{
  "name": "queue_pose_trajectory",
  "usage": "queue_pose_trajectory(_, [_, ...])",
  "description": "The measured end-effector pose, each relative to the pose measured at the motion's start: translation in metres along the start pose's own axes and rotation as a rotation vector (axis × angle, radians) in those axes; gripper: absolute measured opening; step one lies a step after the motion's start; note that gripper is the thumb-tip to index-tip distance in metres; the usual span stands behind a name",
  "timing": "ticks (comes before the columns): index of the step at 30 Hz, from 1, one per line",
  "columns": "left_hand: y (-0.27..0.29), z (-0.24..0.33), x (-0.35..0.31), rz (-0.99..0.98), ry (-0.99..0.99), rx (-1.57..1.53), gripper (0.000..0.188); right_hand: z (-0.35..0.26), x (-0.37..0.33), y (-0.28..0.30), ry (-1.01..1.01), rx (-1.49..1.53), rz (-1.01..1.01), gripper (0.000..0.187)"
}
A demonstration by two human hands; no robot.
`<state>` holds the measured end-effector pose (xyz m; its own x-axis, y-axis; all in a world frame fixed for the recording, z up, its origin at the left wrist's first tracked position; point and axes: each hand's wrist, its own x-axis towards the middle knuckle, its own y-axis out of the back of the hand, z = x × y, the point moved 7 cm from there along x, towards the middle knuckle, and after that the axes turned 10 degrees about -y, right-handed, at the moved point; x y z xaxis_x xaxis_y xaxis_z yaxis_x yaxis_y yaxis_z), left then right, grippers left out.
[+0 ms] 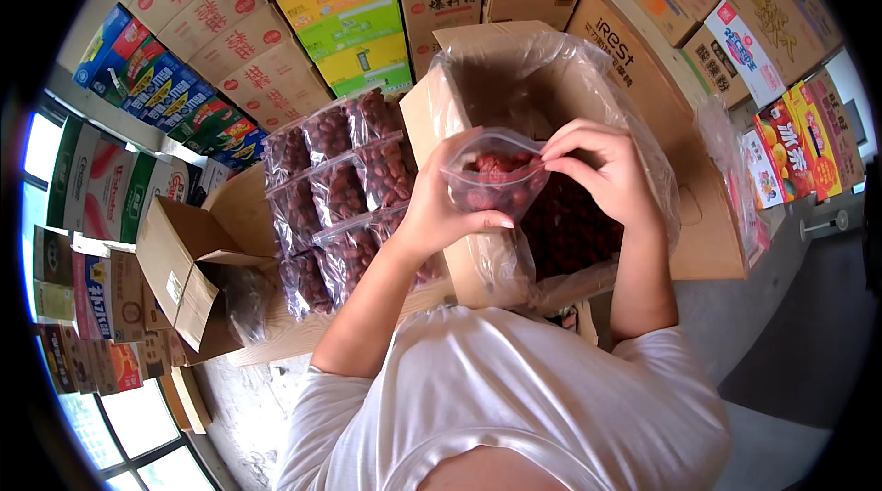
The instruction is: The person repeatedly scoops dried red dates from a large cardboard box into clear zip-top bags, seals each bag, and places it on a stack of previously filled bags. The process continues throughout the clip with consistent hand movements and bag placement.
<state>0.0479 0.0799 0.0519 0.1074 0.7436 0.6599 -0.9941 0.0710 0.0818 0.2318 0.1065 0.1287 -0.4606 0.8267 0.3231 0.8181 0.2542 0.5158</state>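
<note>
A clear zip-lock bag (501, 199) partly filled with dark red dried dates hangs over the near left side of a large open carton (424, 114). My left hand (439, 202) cups the bag from its left, the thumb across its lower front. At the bag's upper right corner, my right hand (608, 169) pinches the rim between thumb and fingers. The bag's mouth looks open. A crumpled clear plastic liner (657, 146) lines the carton, and loose dates (574, 234) lie deep inside it.
Left of the carton, several filled bags of dates (335, 188) lie in rows on a wooden table (266, 341). A small open carton (184, 261) with clear plastic stands further left. Stacked cartons (248, 41) rise behind, and a big brown box (707, 215) leans at the right.
</note>
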Motion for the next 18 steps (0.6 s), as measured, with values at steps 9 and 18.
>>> queue_pose_trajectory(9, [0.004,0.002,-0.005,-0.025,0.132,-0.037,0.077,-0.015,-0.007,0.003,0.143,0.079,0.125,0.006])
queue_pose_trajectory(18, [-0.005,-0.016,-0.006,-0.011,0.206,-0.215,0.08,0.014,-0.004,-0.016,0.036,0.143,-0.03,0.01])
